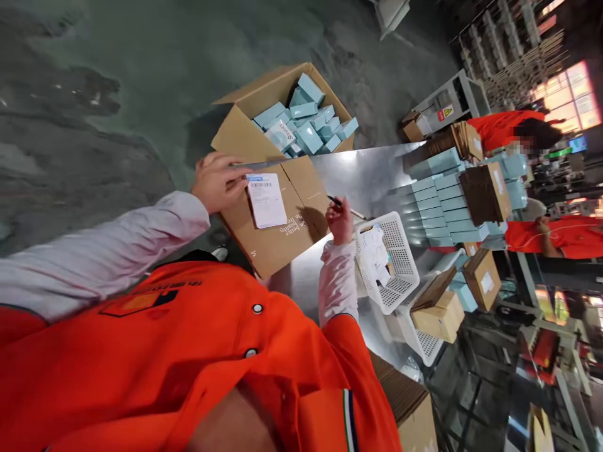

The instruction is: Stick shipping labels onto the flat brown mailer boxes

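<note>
My left hand (217, 182) rests on a flap of an open cardboard box (277, 216), its fingers curled around a thin grey strip (258, 164) of material I cannot identify. A white barcode label (266, 199) lies on that flap, just beside the hand. My right hand (339, 221) grips a black pen (337, 202) near the flap's far edge, with the tip not touching the label. Inside the box lie several pale blue cartons (301, 119), loosely heaped.
A steel table (358, 169) holds stacked pale blue cartons (438, 210), a white plastic basket (386, 263) with papers, and small cardboard boxes (485, 191). Two co-workers in orange (506, 129) stand across it. A concrete floor (85, 125) lies behind my left arm.
</note>
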`<state>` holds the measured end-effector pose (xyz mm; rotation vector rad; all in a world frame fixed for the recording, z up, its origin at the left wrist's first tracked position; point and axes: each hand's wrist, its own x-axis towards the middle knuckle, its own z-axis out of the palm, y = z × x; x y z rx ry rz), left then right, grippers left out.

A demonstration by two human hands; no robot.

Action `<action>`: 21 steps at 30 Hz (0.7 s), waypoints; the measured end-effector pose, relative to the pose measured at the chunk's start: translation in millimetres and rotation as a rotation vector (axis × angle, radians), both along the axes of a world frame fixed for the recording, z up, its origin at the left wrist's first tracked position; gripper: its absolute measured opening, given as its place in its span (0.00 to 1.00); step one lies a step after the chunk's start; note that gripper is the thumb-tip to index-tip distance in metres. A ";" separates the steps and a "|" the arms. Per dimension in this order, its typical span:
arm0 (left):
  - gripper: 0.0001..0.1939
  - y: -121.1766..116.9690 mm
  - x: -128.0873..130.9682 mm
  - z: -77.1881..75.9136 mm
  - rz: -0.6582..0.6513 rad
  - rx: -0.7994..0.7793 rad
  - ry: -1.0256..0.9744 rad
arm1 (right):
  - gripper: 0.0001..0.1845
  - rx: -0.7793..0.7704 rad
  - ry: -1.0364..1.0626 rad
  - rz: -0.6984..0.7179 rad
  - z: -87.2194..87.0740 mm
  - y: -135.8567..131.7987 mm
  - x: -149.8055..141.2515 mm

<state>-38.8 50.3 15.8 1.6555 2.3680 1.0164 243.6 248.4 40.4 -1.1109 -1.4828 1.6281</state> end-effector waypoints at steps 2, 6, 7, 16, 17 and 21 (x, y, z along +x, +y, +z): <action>0.20 -1.6 3.3 -13.2 0.054 0.072 -0.006 | 0.23 -0.049 0.043 0.029 -7.7 -10.7 -37.0; 0.20 -0.2 5.7 -29.7 0.039 0.095 -0.002 | 0.21 0.077 -0.051 -0.030 -19.7 -19.6 -72.9; 0.20 -0.1 6.3 -31.8 0.027 0.088 -0.001 | 0.20 0.115 -0.073 -0.069 -22.8 -19.7 -75.3; 0.17 -5.9 12.4 -24.9 -0.021 0.065 0.016 | 0.19 0.209 -0.143 -0.184 -39.7 -17.8 -70.7; 0.16 -6.6 13.9 -21.4 -0.027 0.062 0.040 | 0.18 0.209 -0.149 -0.189 -37.7 -19.0 -72.8; 0.14 -6.0 25.3 -6.1 -0.176 0.007 0.164 | 0.16 0.197 -0.159 -0.144 -22.7 -31.4 -87.7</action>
